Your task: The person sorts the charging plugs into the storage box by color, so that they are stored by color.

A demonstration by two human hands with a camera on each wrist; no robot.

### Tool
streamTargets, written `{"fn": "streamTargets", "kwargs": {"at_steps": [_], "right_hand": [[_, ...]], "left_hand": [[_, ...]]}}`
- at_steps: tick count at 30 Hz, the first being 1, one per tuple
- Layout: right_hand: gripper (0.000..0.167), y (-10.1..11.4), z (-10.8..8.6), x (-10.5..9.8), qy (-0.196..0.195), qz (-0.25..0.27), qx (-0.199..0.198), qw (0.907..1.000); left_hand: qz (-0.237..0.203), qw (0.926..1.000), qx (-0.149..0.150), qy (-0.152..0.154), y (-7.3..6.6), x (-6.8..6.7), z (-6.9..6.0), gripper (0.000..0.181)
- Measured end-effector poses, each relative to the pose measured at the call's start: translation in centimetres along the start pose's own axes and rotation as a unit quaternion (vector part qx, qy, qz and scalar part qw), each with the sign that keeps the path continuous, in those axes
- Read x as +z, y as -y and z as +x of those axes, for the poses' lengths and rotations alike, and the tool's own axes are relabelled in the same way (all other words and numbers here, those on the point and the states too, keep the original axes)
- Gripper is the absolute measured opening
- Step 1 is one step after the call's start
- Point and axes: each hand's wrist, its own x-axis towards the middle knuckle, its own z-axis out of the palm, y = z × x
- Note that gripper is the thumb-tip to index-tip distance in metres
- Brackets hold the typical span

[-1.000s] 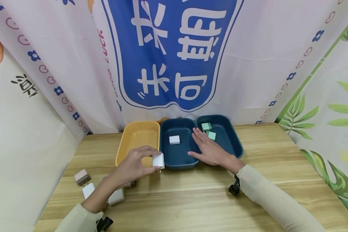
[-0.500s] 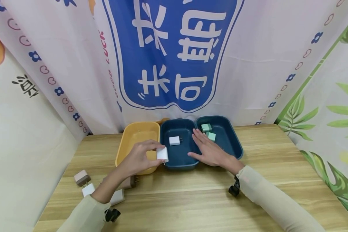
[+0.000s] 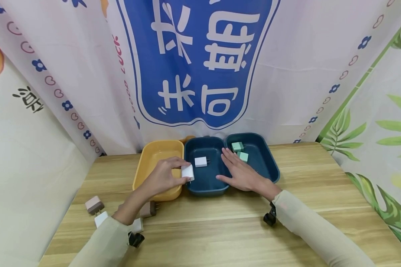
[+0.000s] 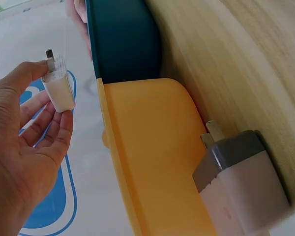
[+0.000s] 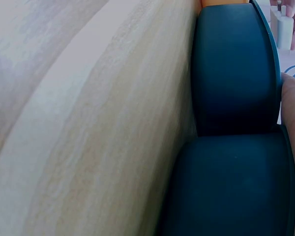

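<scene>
The person's left hand (image 3: 163,177) pinches a white charger (image 3: 188,172) between the thumb and the fingertips, near the middle of the head view. The charger is held above the place where the yellow tray (image 3: 158,157) meets the middle blue tray (image 3: 208,182). In the left wrist view it is at the upper left, and its metal prongs (image 4: 50,64) point to the top of the frame.

The right hand (image 3: 241,171) holds no object; its fingers are straight and lie over the border of the middle blue tray and the right blue tray (image 3: 265,165). Whether they press on the rims, I cannot tell.

Inside the middle blue tray lies a second white charger (image 3: 201,162), with its pins to the right. Two chargers of mint green, the upper one (image 3: 237,147) and the lower one (image 3: 243,157), are in the right blue tray, just beside the right fingertips.

At the lower left of the frame, on the wooden table (image 3: 227,230), a pink-and-brown charger (image 3: 94,205) lies near another white one (image 3: 101,218). A brownish charger (image 3: 148,210) is just before the yellow tray, and a white block (image 3: 137,225) is partly covered by the left sleeve (image 3: 103,243).
</scene>
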Motion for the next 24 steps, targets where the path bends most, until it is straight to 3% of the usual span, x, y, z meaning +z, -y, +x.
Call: {"fn": "streamTargets", "kwargs": {"at_steps": [5, 24], "right_hand": [[0.096, 0.0, 0.0, 0.0, 0.000, 0.000, 0.001, 1.0000], [0.097, 0.1, 0.0, -0.1, 0.006, 0.001, 0.007, 1.0000]], "left_hand": [[0.014, 0.9998, -0.006, 0.013, 0.4, 0.2, 0.7, 0.045], [-0.002, 0.9982, -0.042, 0.043, 1.4, 0.7, 2.9, 0.042]]}}
